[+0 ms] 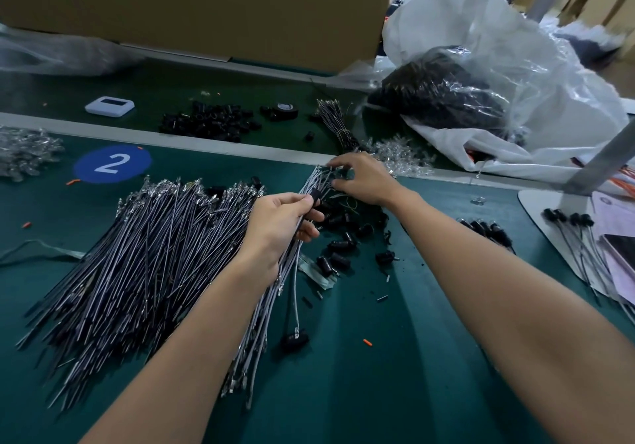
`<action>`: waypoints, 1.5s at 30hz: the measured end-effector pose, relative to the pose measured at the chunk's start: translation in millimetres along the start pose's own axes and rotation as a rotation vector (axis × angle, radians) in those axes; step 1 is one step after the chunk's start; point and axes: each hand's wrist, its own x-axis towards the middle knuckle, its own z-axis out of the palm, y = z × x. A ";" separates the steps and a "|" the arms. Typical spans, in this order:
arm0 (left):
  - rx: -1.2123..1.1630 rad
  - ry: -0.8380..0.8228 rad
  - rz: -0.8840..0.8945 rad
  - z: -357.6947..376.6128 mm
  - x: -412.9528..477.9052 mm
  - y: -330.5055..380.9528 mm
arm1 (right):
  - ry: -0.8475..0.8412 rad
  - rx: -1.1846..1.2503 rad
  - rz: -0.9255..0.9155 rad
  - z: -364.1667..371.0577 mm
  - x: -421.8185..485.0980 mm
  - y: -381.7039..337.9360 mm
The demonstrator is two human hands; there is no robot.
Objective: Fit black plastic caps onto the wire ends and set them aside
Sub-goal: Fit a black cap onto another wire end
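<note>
one black cap sits half hidden in left hand.

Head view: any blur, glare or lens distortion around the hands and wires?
Head view: wide-angle stretch swells the forearms toward the bottom edge; the top-right background is smeared; the plastic bag shows bright glare; the left hand, right hand and the wire bundle they hold are fairly sharp, under soft even light with faint shadows.

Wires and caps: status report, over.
Left hand grips wires, pinching a cap. Right hand pinches a wire end. Loose caps scattered beside the bundle; nothing blocking.
</note>
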 end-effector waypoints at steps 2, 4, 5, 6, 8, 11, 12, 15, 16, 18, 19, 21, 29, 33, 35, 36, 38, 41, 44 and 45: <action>0.002 0.000 0.000 -0.1 0.3 0.0 | 0.064 0.014 -0.012 4.4 0.5 0.5; 0.001 -0.001 0.000 -0.3 0.1 -0.1 | 0.133 0.055 -0.016 7.2 -0.9 2.4; 0.001 -0.002 0.001 -0.5 0.1 -0.1 | 0.157 0.077 -0.010 7.3 -1.5 3.6; 0.001 -0.003 0.001 -0.7 0.2 -0.3 | 0.173 0.086 -0.003 6.5 -2.3 4.9; 0.003 -0.003 0.002 -1.0 0.7 -0.7 | 0.181 0.069 0.012 4.0 -4.3 8.4; 0.007 -0.004 0.006 -1.4 1.3 -1.3 | 0.165 0.052 0.028 -3.2 -10.5 14.3; 0.008 -0.004 0.007 -1.5 1.6 -1.4 | 0.159 0.053 0.036 -6.1 -13.8 16.5; 0.012 -0.003 0.008 -1.7 2.1 -1.9 | 0.153 0.039 0.050 -14.2 -26.0 25.0; 0.013 -0.003 0.009 -1.7 2.2 -2.1 | 0.147 0.033 0.059 -16.8 -30.1 27.8; 0.013 -0.002 0.010 -1.4 2.3 -2.3 | 0.151 0.012 0.077 -21.5 -36.1 30.2; 0.013 -0.001 0.011 -1.3 2.2 -2.5 | 0.164 0.004 0.076 -23.1 -37.1 28.9; 0.009 -0.001 0.012 -0.9 2.1 -2.6 | 0.193 0.011 0.054 -24.3 -34.3 19.8; 0.002 -0.006 0.016 -0.4 1.3 -2.0 | 0.069 -0.095 0.067 -5.5 2.0 -34.9; 0.015 -0.002 0.026 -0.8 1.8 -2.7 | 0.022 -0.260 0.030 -8.8 4.7 -36.3; 0.029 -0.006 0.038 -1.7 2.1 -3.1 | 0.043 -0.299 0.018 -17.2 -0.1 -30.5; 0.035 -0.011 0.043 -2.0 2.0 -3.4 | 0.074 -0.263 0.029 -22.0 -5.1 -27.4; 0.045 -0.036 0.054 -2.5 1.4 -3.8 | 0.159 -0.045 0.078 -30.7 -24.7 -25.2; 0.076 -0.094 0.078 -1.5 -0.6 -3.5 | 0.243 0.484 0.128 -35.9 -71.8 -33.1; 0.156 -0.157 0.142 1.8 -2.9 -2.7 | 0.285 0.775 0.136 -24.6 -113.1 -46.9; 0.177 -0.182 0.163 3.3 -3.6 -2.6 | 0.308 0.824 0.138 -19.7 -121.6 -51.0</action>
